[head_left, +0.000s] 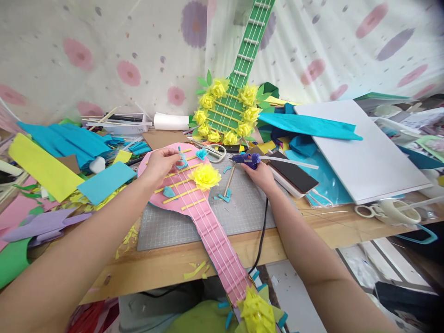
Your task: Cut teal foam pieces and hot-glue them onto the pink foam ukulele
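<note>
A pink paper guitar (194, 210) lies slanted across the grey cutting mat (156, 231), its neck passing over the table's front edge. On its body sit a yellow paper flower (205, 176), a small blue paper flower (201, 154) and a blue paper petal (169, 192). Over the body's upper part, my left hand (165, 162) pinches a small blue paper piece (181, 162); its exact shape is hard to make out. My right hand (261, 175) is closed around a purple hot glue gun (247, 160), nozzle pointing left, a white glue stick (291, 163) protruding from its back.
Behind stands a green guitar (225, 106) ringed with yellow flowers. White-handled scissors (217, 153) and a thin stick (229, 181) lie on the mat. Coloured paper (104, 182) crowds the left; a phone (293, 172), white board (360, 157) and tape roll (398, 210) are rightward. The glue gun's cord (264, 231) hangs down.
</note>
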{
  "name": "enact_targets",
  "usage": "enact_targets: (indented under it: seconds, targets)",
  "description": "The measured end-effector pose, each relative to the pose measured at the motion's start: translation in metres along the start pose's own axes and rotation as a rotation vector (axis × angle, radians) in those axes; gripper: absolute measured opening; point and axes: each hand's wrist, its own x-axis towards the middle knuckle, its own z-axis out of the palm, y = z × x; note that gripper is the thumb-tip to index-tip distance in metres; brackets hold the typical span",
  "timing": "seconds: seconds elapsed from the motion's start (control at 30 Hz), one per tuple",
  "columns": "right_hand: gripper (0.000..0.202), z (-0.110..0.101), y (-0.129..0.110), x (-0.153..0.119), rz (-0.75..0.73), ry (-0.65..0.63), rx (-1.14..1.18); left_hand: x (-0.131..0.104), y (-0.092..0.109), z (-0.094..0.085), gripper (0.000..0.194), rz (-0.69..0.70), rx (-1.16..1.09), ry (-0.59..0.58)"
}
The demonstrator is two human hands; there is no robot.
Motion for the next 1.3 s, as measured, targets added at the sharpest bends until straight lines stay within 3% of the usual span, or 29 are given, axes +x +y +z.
enact_targets:
  seconds: [0.2,0.37,0.5,0.87,1.03,1.17,1.3]
  targets:
    - [0.047,-0.014,-0.001,-0.007,0.004,0.001,-0.048,0.001,0.001,-0.001,0.009,-0.007,0.051,-0.006]
    - [0.046,-0.006,0.002,-0.004,-0.004,0.060,0.057,0.000,0.008,0.000,0.013,-0.012,0.080,-0.003]
    - [0.045,0.002,0.003,-0.002,-0.067,0.037,0.072,0.000,0.011,0.001,0.013,-0.006,0.059,0.004]
    - [0.050,-0.006,0.007,-0.010,-0.059,-0.070,-0.038,0.001,0.009,0.002,0.013,-0.024,0.079,-0.002]
    - [0.057,-0.022,0.007,-0.027,-0.110,-0.020,-0.280,-0.001,0.015,0.005,0.011,-0.039,0.142,0.002]
    - [0.042,-0.045,-0.003,-0.049,-0.114,-0.033,-0.460,0.002,0.015,0.007,0.011,-0.013,0.163,-0.052]
    - [0.030,-0.050,-0.032,-0.052,-0.291,-0.152,-0.273,0.013,0.006,0.009,0.015,0.051,0.233,-0.082]
